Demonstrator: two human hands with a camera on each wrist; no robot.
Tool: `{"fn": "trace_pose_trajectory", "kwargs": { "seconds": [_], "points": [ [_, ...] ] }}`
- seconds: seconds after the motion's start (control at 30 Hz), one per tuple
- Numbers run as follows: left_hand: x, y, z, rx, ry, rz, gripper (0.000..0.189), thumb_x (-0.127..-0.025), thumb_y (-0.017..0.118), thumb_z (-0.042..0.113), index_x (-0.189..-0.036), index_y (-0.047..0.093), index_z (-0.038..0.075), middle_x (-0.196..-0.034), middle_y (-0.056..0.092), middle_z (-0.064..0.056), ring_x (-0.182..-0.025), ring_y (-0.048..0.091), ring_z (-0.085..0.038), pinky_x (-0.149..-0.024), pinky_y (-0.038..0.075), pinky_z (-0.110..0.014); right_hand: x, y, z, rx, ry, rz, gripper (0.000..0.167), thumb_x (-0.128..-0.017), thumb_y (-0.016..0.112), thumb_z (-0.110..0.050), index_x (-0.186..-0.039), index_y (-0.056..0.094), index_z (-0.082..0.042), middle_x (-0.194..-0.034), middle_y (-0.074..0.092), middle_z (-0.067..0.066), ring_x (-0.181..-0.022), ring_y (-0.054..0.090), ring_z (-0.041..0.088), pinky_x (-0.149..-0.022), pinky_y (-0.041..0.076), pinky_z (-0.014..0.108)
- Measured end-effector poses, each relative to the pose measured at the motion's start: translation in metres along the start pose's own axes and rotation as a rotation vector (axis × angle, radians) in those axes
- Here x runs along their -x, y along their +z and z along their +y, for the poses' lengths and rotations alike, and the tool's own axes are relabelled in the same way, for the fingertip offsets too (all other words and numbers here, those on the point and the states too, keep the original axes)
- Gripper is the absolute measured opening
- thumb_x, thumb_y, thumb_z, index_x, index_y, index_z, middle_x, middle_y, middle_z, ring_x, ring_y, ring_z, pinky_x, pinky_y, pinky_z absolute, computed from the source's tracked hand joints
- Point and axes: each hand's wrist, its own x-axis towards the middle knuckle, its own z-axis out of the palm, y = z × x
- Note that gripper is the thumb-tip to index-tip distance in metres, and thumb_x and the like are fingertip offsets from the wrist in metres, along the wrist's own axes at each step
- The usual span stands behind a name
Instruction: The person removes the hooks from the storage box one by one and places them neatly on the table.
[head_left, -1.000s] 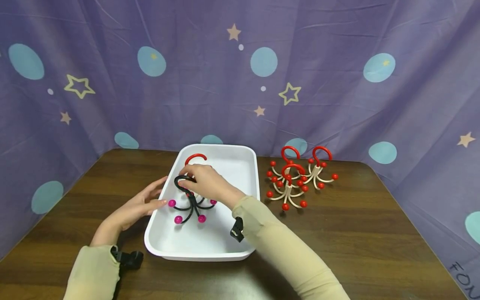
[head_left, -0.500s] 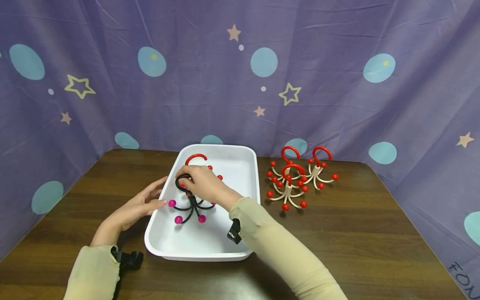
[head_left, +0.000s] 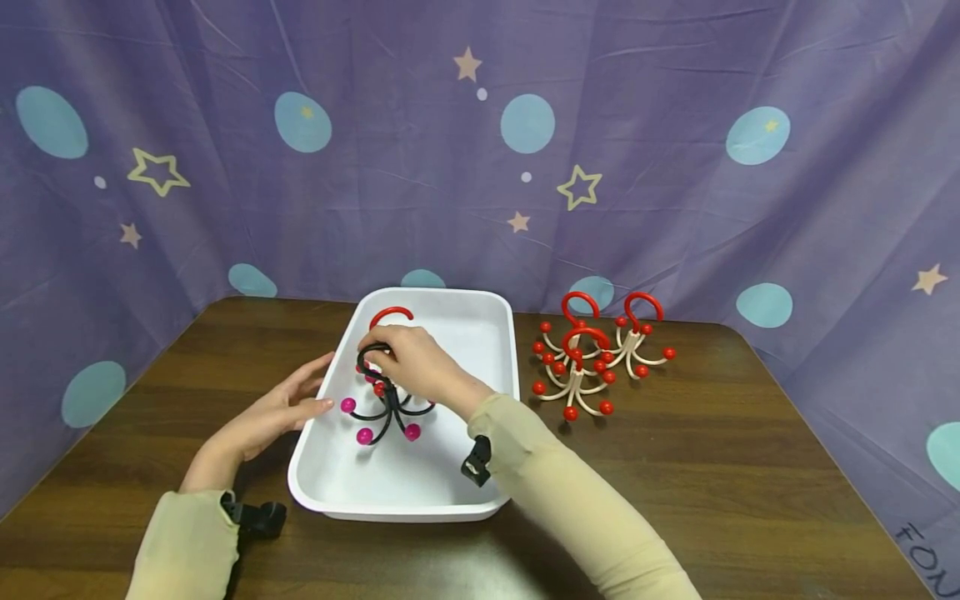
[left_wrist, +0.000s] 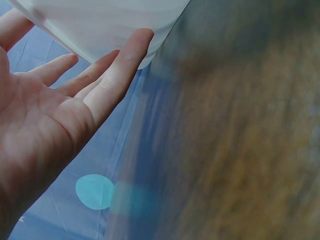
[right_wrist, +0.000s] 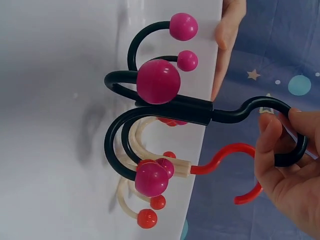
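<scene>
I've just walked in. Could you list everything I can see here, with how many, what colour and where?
tray: one, white, on the table
black hook piece: one, black with magenta balls, in or just above the tray
cream hook piece: one, cream with red hook and balls, in the tray
other hook pieces: three, cream and red, right of the tray
table: one, brown, under everything
curtain: purple, patterned, behind
wrist devices: two, black, one per wrist
sleeves: two, pale, on the arms
left hand: one, bare, at the tray's left side
right hand: one, bare, holding the black hook
</scene>
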Motion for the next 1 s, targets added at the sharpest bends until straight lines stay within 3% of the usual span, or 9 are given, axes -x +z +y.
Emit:
{"fn": "trace_pose_trajectory", "kwargs": {
  "seconds": [0.4,0.67,1.0],
  "points": [
    [0.0,0.0,0.0,0.003,-0.009,0.007,0.072,-0.092,0.051,0.014,-0.147,0.006,0.015,-0.139,0.021,-0.032,-0.1,0.056,-0.015,-0.079,0.048,-0.041,0.005,-0.013,-0.005,-0.029,-0.048,0.048,0.019,-0.092,0.053,-0.019,-0.107,0.065,-0.015,-0.1,0.065,-0.006,-0.086,0.054,0.0,-0.076,0.04,0.011],
    [0.0,0.0,0.0,-0.005,-0.016,0.02,0.072,-0.091,0.053,0.015,-0.147,0.007,0.016,-0.139,0.022,-0.031,-0.105,0.053,-0.029,-0.078,0.049,-0.04,0.015,-0.03,-0.006,-0.084,-0.086,0.091,0.018,-0.092,0.054,-0.018,-0.107,0.064,-0.015,-0.102,0.064,-0.005,-0.084,0.055,0.003,-0.077,0.042,0.014],
    [-0.001,0.001,0.001,-0.029,-0.029,0.028,0.074,-0.091,0.054,0.016,-0.147,0.006,0.016,-0.14,0.022,-0.031,-0.109,0.05,-0.034,-0.08,0.049,-0.043,0.034,-0.047,0.002,-0.153,-0.069,0.172,0.018,-0.091,0.056,-0.018,-0.106,0.065,-0.014,-0.091,0.065,-0.004,-0.07,0.056,0.006,-0.068,0.044,0.016]
  ]
}}
